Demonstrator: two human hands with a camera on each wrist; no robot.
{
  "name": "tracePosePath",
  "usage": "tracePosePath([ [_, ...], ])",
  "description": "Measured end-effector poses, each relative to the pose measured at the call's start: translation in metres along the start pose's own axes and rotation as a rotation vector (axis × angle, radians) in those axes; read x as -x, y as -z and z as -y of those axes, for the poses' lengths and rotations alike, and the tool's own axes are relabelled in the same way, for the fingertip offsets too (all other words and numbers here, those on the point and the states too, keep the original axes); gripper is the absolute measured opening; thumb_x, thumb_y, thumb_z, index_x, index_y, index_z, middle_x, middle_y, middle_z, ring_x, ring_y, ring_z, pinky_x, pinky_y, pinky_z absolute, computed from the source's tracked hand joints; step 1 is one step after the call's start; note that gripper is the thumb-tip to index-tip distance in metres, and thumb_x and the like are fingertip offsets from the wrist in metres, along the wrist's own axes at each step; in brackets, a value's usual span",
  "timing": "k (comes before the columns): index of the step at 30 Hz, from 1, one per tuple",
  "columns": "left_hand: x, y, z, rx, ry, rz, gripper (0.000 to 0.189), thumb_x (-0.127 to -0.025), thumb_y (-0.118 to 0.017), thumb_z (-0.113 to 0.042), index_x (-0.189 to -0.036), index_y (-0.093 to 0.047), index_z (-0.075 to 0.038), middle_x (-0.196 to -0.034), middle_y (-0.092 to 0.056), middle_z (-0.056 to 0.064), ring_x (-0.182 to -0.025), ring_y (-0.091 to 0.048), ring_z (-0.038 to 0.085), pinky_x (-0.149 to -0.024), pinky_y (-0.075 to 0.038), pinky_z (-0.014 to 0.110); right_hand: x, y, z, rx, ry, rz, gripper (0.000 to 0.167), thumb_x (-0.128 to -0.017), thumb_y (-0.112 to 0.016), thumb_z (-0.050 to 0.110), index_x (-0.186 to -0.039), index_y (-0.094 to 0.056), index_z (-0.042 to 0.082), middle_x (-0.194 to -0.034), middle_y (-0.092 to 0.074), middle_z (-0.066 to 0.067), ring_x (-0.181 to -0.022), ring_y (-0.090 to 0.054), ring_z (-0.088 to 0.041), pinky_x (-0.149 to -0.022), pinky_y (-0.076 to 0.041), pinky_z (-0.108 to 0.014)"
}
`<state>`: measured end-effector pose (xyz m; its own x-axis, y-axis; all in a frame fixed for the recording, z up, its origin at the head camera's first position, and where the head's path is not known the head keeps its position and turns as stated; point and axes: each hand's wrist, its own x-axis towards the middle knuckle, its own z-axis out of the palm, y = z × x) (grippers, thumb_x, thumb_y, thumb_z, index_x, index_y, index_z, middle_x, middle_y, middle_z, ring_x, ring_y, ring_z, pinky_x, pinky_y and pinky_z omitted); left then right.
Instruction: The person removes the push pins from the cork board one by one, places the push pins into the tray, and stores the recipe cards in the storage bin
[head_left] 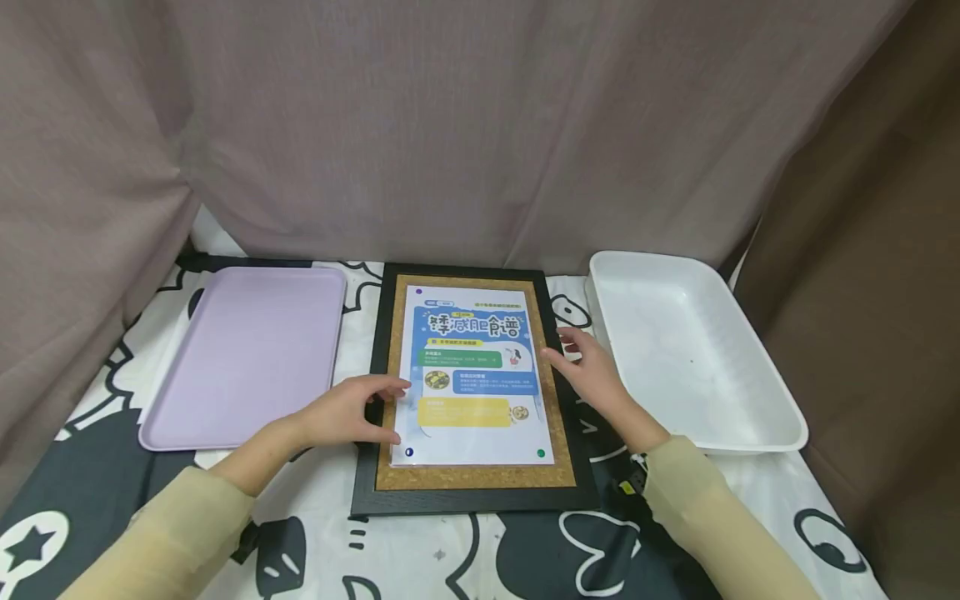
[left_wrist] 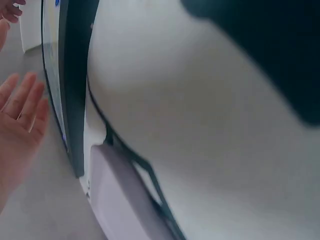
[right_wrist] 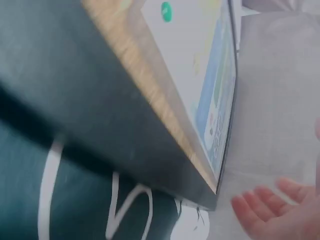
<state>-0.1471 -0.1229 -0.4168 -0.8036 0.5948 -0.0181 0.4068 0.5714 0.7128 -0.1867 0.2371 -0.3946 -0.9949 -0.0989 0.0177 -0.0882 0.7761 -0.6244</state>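
A black-framed cork board (head_left: 480, 477) lies on the patterned cloth in the middle of the head view. On its cork sits a printed sheet (head_left: 480, 446) with blue, green and yellow blocks, and pins in three corners: purple top left, dark blue bottom left, green bottom right. My left hand (head_left: 345, 410) is over the board's left edge, thumb and fingers apart, fingertips at the sheet's left side. Over the right edge, my right hand (head_left: 588, 367) has its fingers loosely bent, fingertips close to the sheet's right side. Both hands hold nothing.
To the left lies a pale purple tray (head_left: 255, 358). A white rectangular tub (head_left: 690, 358) stands to the right, close beside my right hand. Grey-brown curtains (head_left: 450, 125) hang behind, and a darker one (head_left: 870, 292) hangs at the right. The cloth (head_left: 420, 558) has black-and-white cartoon shapes.
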Motion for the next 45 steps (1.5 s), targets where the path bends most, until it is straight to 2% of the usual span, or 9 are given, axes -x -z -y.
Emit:
tracePosePath([
  [6, 0.000, -0.015, 0.001, 0.166, -0.018, 0.096, 0.053, -0.075, -0.078, -0.024, -0.119, -0.057, -0.004, -0.099, -0.065, 0.002, -0.084, -0.054, 0.014, -0.075, -0.046, 0.024, -0.005, -0.008, -0.001, -0.178, -0.238, 0.076, 0.056, -0.095, -0.050, 0.039, -0.135, -0.041, 0.000, -0.125, -0.051, -0.023, -0.112, -0.056, -0.036, -0.084, -0.052, -0.040],
  [10, 0.001, -0.023, 0.003, 0.196, -0.017, 0.152, 0.043, -0.076, -0.077, -0.021, -0.112, -0.061, -0.005, -0.094, -0.065, 0.000, -0.077, -0.052, 0.009, -0.069, -0.046, 0.020, -0.006, -0.014, -0.003, -0.251, -0.338, 0.107, 0.063, -0.094, -0.045, 0.049, -0.133, -0.042, 0.000, -0.127, -0.051, -0.023, -0.106, -0.060, -0.033, -0.079, -0.054, -0.036],
  [14, 0.000, -0.026, 0.003, 0.174, -0.017, 0.165, 0.034, -0.077, -0.075, -0.018, -0.107, -0.063, -0.006, -0.087, -0.064, -0.003, -0.073, -0.051, 0.005, -0.067, -0.045, 0.019, -0.008, -0.015, -0.001, -0.320, -0.391, 0.139, 0.066, -0.095, -0.040, 0.051, -0.135, -0.040, -0.002, -0.127, -0.050, -0.024, -0.095, -0.063, -0.024, -0.073, -0.055, -0.031],
  [20, 0.001, -0.027, -0.001, 0.090, -0.032, 0.148, 0.024, -0.079, -0.073, -0.016, -0.101, -0.066, -0.008, -0.076, -0.061, -0.010, -0.067, -0.049, 0.000, -0.063, -0.044, 0.019, -0.017, -0.012, 0.000, -0.439, -0.454, 0.226, 0.068, -0.097, -0.036, 0.047, -0.142, -0.028, -0.004, -0.133, -0.044, -0.026, -0.085, -0.059, -0.019, -0.071, -0.055, -0.028],
  [24, 0.002, -0.030, -0.002, 0.040, -0.030, 0.131, 0.016, -0.080, -0.071, -0.014, -0.095, -0.067, -0.010, -0.073, -0.060, -0.012, -0.064, -0.047, -0.001, -0.062, -0.043, 0.018, -0.020, -0.010, -0.001, -0.500, -0.500, 0.240, 0.066, -0.098, -0.036, 0.043, -0.144, -0.024, -0.003, -0.136, -0.041, -0.026, -0.080, -0.058, -0.015, -0.069, -0.056, -0.027],
  [28, 0.002, -0.030, -0.003, 0.005, -0.035, 0.119, 0.008, -0.082, -0.068, -0.011, -0.090, -0.067, -0.011, -0.070, -0.059, -0.011, -0.063, -0.046, -0.002, -0.060, -0.042, 0.017, -0.022, -0.012, -0.001, -0.511, -0.520, 0.227, 0.062, -0.098, -0.040, 0.039, -0.141, -0.030, -0.004, -0.131, -0.046, -0.023, -0.075, -0.058, -0.012, -0.067, -0.055, -0.026],
  [36, 0.000, -0.030, -0.005, -0.029, -0.008, 0.122, 0.001, -0.083, -0.067, -0.013, -0.082, -0.068, -0.011, -0.065, -0.056, -0.010, -0.060, -0.045, 0.000, -0.057, -0.040, 0.017, -0.029, -0.021, 0.004, -0.398, -0.483, 0.239, 0.045, -0.094, -0.049, 0.027, -0.124, -0.052, -0.005, -0.093, -0.063, -0.007, -0.076, -0.057, -0.012, -0.063, -0.053, -0.022],
  [41, -0.003, -0.031, -0.008, -0.027, -0.001, 0.131, 0.004, -0.083, -0.067, -0.013, -0.080, -0.067, -0.015, -0.067, -0.055, -0.011, -0.063, -0.045, 0.003, -0.058, -0.039, 0.018, -0.027, -0.022, 0.014, -0.301, -0.526, 0.316, 0.045, -0.094, -0.050, 0.031, -0.124, -0.052, -0.003, -0.099, -0.065, -0.010, -0.077, -0.059, -0.014, -0.062, -0.051, -0.021],
  [45, -0.004, -0.032, -0.008, -0.035, 0.013, 0.134, 0.006, -0.083, -0.066, -0.012, -0.079, -0.067, -0.017, -0.067, -0.054, -0.011, -0.063, -0.045, 0.004, -0.059, -0.039, 0.018, -0.031, -0.019, 0.014, -0.381, -0.599, 0.299, 0.046, -0.095, -0.048, 0.034, -0.122, -0.053, -0.002, -0.089, -0.061, -0.005, -0.072, -0.057, -0.011, -0.062, -0.052, -0.021],
])
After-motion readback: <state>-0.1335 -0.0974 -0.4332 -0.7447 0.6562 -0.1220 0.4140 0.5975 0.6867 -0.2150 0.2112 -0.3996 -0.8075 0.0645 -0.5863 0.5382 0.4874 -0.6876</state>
